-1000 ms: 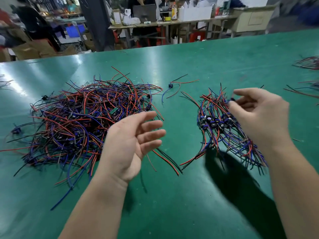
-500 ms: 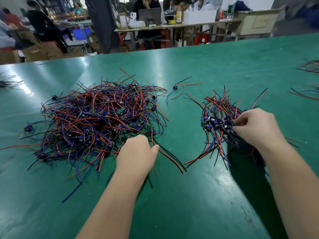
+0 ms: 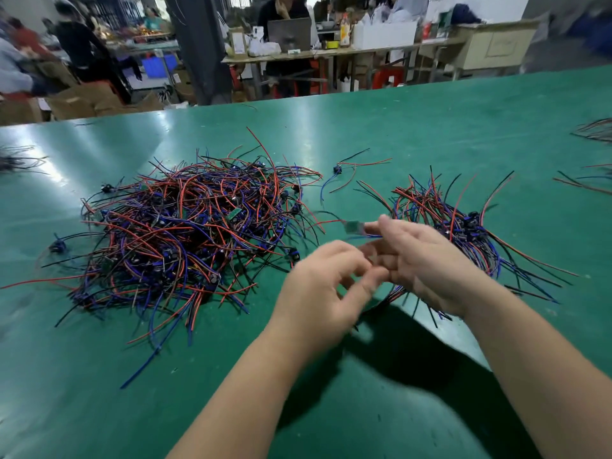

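A big tangled pile of red, blue and black wired parts [image 3: 185, 233] lies left of centre on the green table [image 3: 430, 120]. A smaller, tidier bundle of the same parts [image 3: 463, 220] lies to the right. My two hands meet between them, above the table, both blurred. My right hand [image 3: 427, 263] pinches a small green board with wires [image 3: 353, 227] at its thumb and fingertips. My left hand [image 3: 328, 283] is just below and left of it, fingers curled, thumb towards the right palm. Blur hides whether it holds anything.
One loose wired part [image 3: 337, 170] lies behind the hands, between the two piles. More wires lie at the right edge [image 3: 592, 130] and the far left edge [image 3: 20, 160]. Beyond the table are workbenches, boxes and several people.
My left hand has left the big pile and moved right and up. My right hand has lifted off the small bundle and moved left to meet it, now with a small board at its fingertips.
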The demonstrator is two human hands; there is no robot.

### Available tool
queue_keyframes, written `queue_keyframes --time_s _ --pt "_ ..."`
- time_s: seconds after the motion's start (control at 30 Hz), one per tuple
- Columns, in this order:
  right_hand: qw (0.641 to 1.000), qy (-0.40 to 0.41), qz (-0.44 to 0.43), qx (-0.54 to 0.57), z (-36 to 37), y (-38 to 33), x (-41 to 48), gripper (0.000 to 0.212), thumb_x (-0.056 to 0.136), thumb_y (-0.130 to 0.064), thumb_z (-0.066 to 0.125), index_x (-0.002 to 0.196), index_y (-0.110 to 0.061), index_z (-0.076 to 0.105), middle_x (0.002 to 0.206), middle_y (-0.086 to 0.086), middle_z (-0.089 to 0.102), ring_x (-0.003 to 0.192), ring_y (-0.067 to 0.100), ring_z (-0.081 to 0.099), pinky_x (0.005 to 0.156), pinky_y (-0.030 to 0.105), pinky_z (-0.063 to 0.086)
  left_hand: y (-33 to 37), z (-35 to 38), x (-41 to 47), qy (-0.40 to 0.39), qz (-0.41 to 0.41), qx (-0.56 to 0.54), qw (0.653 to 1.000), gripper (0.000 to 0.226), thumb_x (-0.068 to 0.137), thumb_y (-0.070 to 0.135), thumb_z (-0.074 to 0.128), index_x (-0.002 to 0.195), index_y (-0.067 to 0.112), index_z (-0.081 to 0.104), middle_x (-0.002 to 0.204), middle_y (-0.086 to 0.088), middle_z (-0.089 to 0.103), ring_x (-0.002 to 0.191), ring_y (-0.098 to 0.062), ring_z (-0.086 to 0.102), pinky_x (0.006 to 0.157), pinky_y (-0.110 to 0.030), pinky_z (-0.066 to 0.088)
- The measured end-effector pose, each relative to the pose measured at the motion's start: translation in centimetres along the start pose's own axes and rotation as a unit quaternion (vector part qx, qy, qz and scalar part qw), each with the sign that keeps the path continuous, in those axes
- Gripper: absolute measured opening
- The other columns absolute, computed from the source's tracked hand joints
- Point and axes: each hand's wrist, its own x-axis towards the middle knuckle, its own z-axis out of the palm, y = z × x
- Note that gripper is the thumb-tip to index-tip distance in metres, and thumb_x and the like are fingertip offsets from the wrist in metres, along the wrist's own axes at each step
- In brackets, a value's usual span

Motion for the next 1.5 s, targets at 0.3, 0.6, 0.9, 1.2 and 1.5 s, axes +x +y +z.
queue_keyframes --time_s 0.3,0.6,0.9,1.2,1.5 --pt "0.991 -0.007 -0.13 -0.028 0.1 0.4 -0.1 0.035 0.063 -0.008 0.071 0.097 -0.007 0.061 0.076 0.003 0.071 0.063 0.013 0.065 0.057 0.018 0.05 0.0 0.6 -0.3 -0.016 -0.225 -0.028 0.974 0.064 0.089 0.068 0.03 0.084 0.016 0.068 0.076 0.003 0.068 0.072 -0.017 0.064 0.068 -0.038 0.052" --pt "0.978 -0.002 -0.18 -0.108 0.8 0.5 -0.4 0.037 0.061 -0.013 0.075 0.096 -0.01 0.06 0.086 0.0 0.074 0.083 0.011 0.069 0.077 0.022 0.055 -0.1 -0.2 0.7 0.044 -0.339 -0.339 0.876 0.011 0.091 0.019 0.06 0.091 0.014 0.07 0.082 -0.002 0.074 0.082 -0.013 0.071 0.069 -0.024 0.057" --pt "0.956 0.037 -0.171 -0.234 0.1 0.9 -0.2 0.019 0.086 -0.008 0.065 0.103 -0.017 0.065 0.089 -0.001 0.074 0.088 0.008 0.069 0.085 0.025 0.054 -0.3 0.0 1.1 0.103 -0.419 -0.468 0.771 0.011 0.08 0.016 0.068 0.085 0.008 0.062 0.076 -0.003 0.073 0.073 -0.015 0.071 0.065 -0.024 0.058" --pt "0.952 0.036 -0.174 -0.251 0.2 1.1 -0.1 0.019 0.083 -0.011 0.069 0.101 -0.019 0.065 0.092 0.001 0.075 0.093 0.017 0.07 0.09 0.044 0.053 -0.3 0.0 0.9 0.063 -0.473 -0.567 0.671 0.023 0.076 -0.006 0.065 0.098 0.0 0.061 0.073 -0.004 0.068 0.06 -0.007 0.065 0.057 -0.014 0.054" --pt "0.907 0.116 -0.162 -0.371 -0.3 1.4 0.3 0.018 0.091 -0.037 0.055 0.086 -0.034 0.072 0.092 -0.008 0.052 0.084 -0.005 0.05 0.073 0.007 0.035 -0.4 -0.6 1.6 0.183 -0.38 -0.608 0.673 0.021 0.076 -0.003 0.058 0.093 0.009 0.062 0.084 -0.01 0.067 0.075 -0.017 0.071 0.075 -0.026 0.058"
